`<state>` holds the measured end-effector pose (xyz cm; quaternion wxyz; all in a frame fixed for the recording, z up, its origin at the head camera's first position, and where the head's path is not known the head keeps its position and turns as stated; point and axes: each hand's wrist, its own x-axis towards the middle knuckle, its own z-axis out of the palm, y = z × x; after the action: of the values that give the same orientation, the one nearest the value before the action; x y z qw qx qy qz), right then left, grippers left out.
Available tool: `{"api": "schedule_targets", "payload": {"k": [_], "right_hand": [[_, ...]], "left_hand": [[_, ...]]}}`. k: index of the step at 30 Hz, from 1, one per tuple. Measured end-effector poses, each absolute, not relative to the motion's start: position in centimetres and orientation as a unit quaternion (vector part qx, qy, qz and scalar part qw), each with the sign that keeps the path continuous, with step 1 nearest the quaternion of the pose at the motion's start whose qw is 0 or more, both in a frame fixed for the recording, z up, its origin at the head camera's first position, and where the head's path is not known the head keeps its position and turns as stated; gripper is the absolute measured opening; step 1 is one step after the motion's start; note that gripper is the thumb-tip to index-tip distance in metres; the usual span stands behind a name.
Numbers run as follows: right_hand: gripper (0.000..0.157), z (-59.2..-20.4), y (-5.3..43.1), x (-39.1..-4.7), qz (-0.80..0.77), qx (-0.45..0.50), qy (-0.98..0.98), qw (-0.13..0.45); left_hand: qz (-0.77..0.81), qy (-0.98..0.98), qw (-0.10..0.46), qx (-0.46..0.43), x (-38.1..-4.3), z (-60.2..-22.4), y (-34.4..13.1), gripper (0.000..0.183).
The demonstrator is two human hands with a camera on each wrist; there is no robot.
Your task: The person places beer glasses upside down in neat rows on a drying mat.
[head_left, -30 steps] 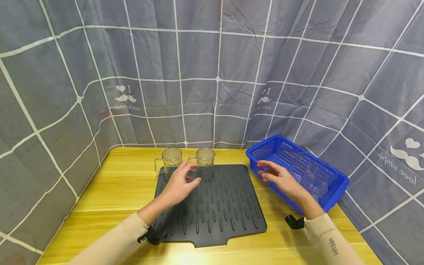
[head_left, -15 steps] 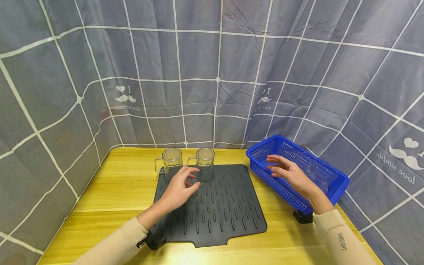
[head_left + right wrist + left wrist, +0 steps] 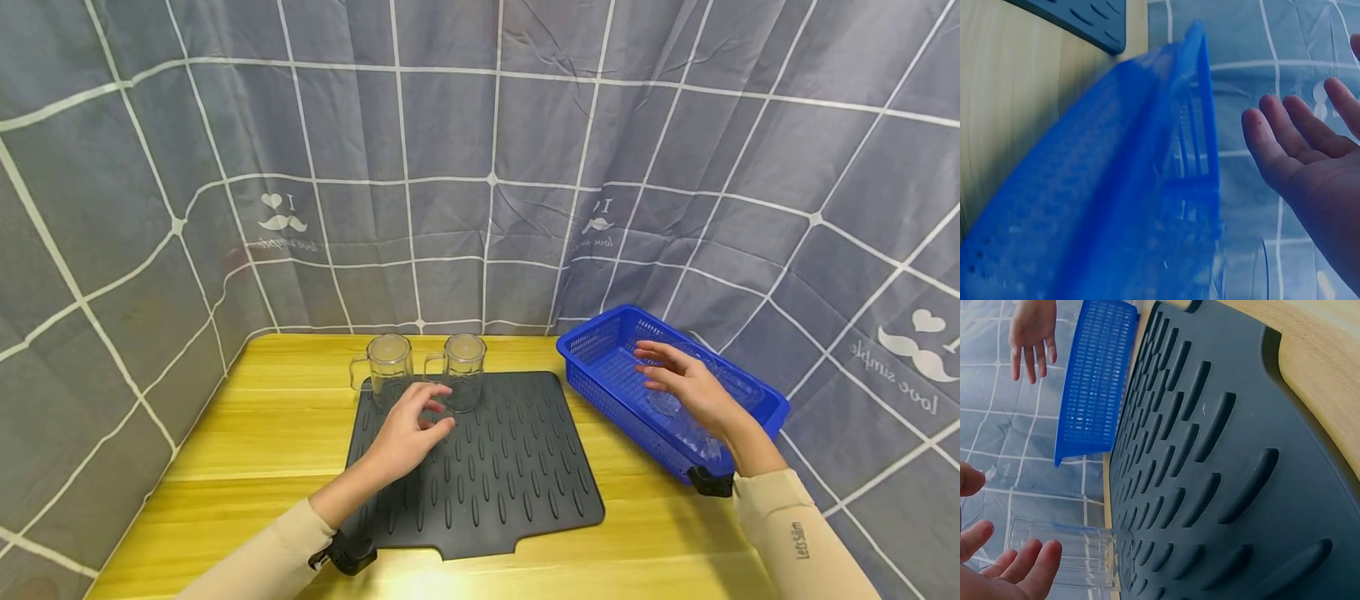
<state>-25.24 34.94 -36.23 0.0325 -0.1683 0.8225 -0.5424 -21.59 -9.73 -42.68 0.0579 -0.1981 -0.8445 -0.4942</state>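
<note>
Mugs, a clear handled pair, stand side by side at the far left of a dark mat, a person's left hand poised in front of them, fingers spread and loosely bent. The right hand, fingers likewise apart, hovers over a blue basket of clear glassware.

The head view takes in both mugs; the left wrist view catches just one, beyond the left hand's fingers, and whether they touch it cannot be told. That lower angle also shows the right hand's fingers outstretched and the basket's perforated side. The right wrist view, partly blurred, reveals a rounded clear rim projecting past the basket's edge and a corner of the mat.

Mat and basket sit apart on a yellow wood-grain tabletop. Grey curtain, gridded in white and printed with hearts, moustaches and reversed lettering, encloses the far side and both flanks. Beige sleeves cover the forearms, the right one lettered.
</note>
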Motion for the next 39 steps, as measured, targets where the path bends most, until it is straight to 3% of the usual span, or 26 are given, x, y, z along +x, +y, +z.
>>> {"api": "schedule_targets", "payload": {"k": [16, 24, 39], "right_hand": [[0.052, -35.6, 38.9, -25.3, -0.501, -0.139, 0.854, 0.004], [0.051, -35.6, 40.3, -24.8, -0.468, -0.081, 0.88, -0.014], [0.055, -35.4, 41.9, -24.1, -0.374, -0.096, 0.922, -0.026]], "left_hand": [[-0.499, -0.841, 0.059, -0.2, -21.5, -43.1, -9.7, 0.037], [-0.493, -0.845, 0.053, -0.198, -21.5, -43.3, -9.7, 0.037], [-0.488, -0.851, 0.049, -0.19, -21.4, -43.4, -9.9, 0.038]]}}
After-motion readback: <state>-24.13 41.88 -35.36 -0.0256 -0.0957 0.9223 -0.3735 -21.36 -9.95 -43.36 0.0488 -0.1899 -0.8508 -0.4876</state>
